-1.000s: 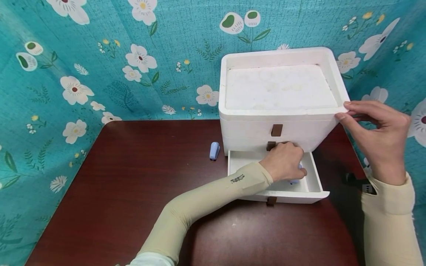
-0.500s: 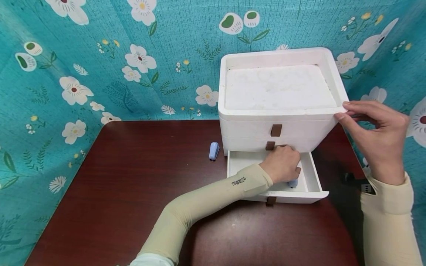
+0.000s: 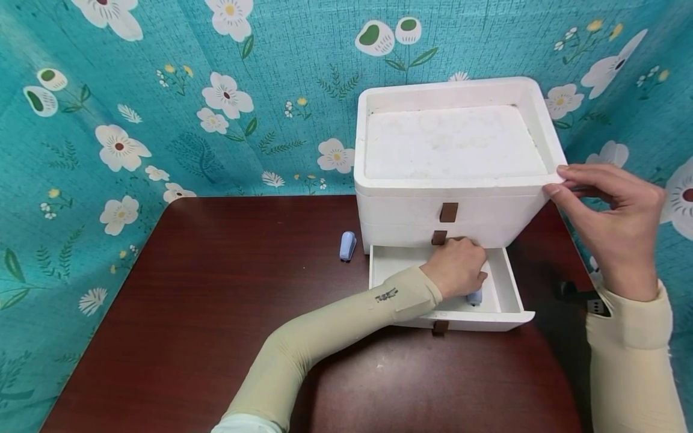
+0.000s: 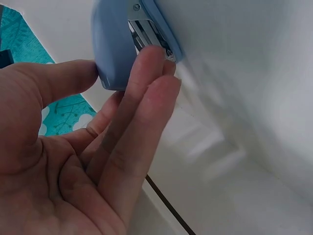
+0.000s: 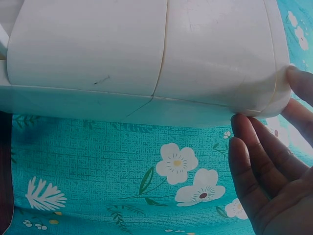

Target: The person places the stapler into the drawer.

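My left hand (image 3: 456,267) reaches into the pulled-out bottom drawer (image 3: 513,282) of a white drawer unit (image 3: 411,207). Its thumb and fingers hold a light blue stapler (image 4: 115,44), seen close in the left wrist view with its metal part facing the fingers. Only one end of that stapler shows below the hand in the head view. My right hand (image 3: 622,222) pinches the front right corner of the unit's top rim, thumb in front. In the right wrist view, its fingertips touch the unit's rounded edge. A second blue stapler (image 3: 348,246) lies on the table left of the unit.
The dark red-brown table (image 3: 227,288) carries the unit at its back right. Two upper drawers with brown tabs (image 3: 449,212) are closed. A teal flowered cloth (image 3: 292,78) hangs behind and at the sides. A black object (image 3: 568,291) is near my right wrist.
Over the second my left hand has shifted slightly left inside the drawer, and the held stapler's end has become more visible below it. My right hand stays at the corner.
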Motion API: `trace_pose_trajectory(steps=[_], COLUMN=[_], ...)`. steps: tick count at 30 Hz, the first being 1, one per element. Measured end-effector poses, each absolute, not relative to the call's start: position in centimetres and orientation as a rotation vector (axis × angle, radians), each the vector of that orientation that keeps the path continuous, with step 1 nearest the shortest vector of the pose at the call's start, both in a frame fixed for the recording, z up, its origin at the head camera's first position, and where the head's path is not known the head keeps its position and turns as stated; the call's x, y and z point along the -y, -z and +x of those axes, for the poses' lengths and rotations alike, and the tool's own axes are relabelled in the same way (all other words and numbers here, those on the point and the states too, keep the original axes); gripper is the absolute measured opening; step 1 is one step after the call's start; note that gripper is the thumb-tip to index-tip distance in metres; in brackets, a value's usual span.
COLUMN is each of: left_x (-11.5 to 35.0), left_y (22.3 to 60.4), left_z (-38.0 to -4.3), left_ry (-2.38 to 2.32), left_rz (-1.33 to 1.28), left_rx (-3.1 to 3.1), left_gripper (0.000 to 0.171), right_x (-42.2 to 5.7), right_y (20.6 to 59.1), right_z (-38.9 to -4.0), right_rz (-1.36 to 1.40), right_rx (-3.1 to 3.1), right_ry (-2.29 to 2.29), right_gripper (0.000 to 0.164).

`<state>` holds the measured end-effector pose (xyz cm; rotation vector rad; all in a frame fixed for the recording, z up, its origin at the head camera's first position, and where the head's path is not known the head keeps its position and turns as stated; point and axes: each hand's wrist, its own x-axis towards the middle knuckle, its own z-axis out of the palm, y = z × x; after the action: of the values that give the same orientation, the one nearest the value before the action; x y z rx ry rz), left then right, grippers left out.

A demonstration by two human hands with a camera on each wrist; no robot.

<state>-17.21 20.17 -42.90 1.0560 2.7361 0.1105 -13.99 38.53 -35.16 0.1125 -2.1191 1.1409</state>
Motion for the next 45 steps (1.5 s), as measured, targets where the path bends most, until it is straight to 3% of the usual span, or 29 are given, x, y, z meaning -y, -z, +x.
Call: trace_pose_trajectory(steps=[25,36,45], left_x=[-19.7,-17.6,-14.3], left_y=[40.3,38.4,38.2], left_z=[-16.6,-16.3,-15.9], left_ry=[-0.016,-0.175,-0.466], left_rz=[1.081,1.094,1.266], left_rx=[-2.767,-2.816,-2.870], left_gripper=[0.035,0.027,0.025], right_x=[-38.5,-38.5,-38.6], right_y=[35.2,35.3,35.3], right_z=[-14.0,-14.0,-14.1], right_rz=[0.110,0.099,0.117], right_rx=[2.117,2.118,2.115], right_ry=[-1.136,-1.130,-1.138], right_gripper=[0.032,0.031,0.031])
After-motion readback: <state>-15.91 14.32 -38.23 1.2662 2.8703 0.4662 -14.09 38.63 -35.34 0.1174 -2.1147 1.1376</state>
